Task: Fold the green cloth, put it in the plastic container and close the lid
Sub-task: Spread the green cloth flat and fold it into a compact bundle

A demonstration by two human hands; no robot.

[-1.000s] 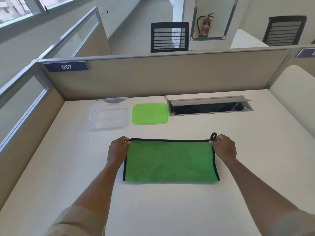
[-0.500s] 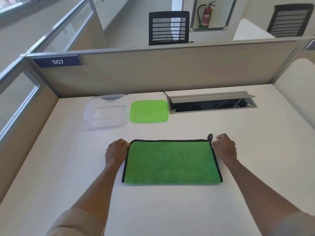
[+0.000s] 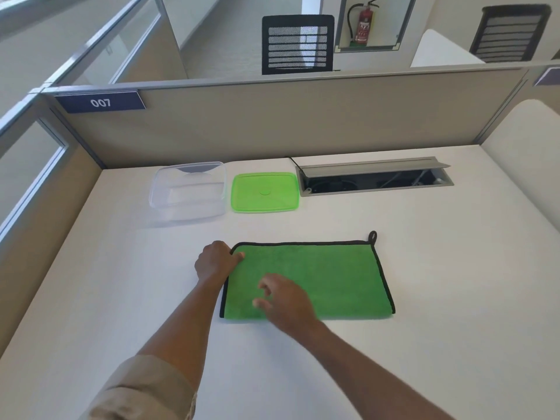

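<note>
While the fingers point(image 3: 239, 256) of the left hand point(image 3: 215, 262) curl over the far left corner of the green cloth point(image 3: 327, 277), seemingly pinching its black-bound edge, the right hand point(image 3: 285, 301) reaches across the cloth's near left part with its fingers point(image 3: 263, 289) loose and spread, gripping nothing; it is blurred, so whether it touches the pile cannot be told. The cloth lies flat on the white tabletop point(image 3: 454, 268) as a wide rectangle, apparently folded once already, with a small black hanging loop point(image 3: 372, 237) at its far right corner.

The step in hand looks like the next fold, left side over to right. To do it well, each hand should take one left corner, lift both together and lay the left edge squarely on the right edge, so the black borders line up, then smooth the crease flat. Likely one more fold is needed before it fits.

Beyond the cloth, well apart from it, the clear plastic container point(image 3: 189, 192) stands open near the partition, and its green lid point(image 3: 265, 193) lies flat just beside it on the right. Next to the lid is an open cable hatch point(image 3: 374, 177).

A dark plate point(image 3: 100, 102) on the partition reads "007". The label on the fire extinguisher point(image 3: 363, 24) beyond is too small to read.
</note>
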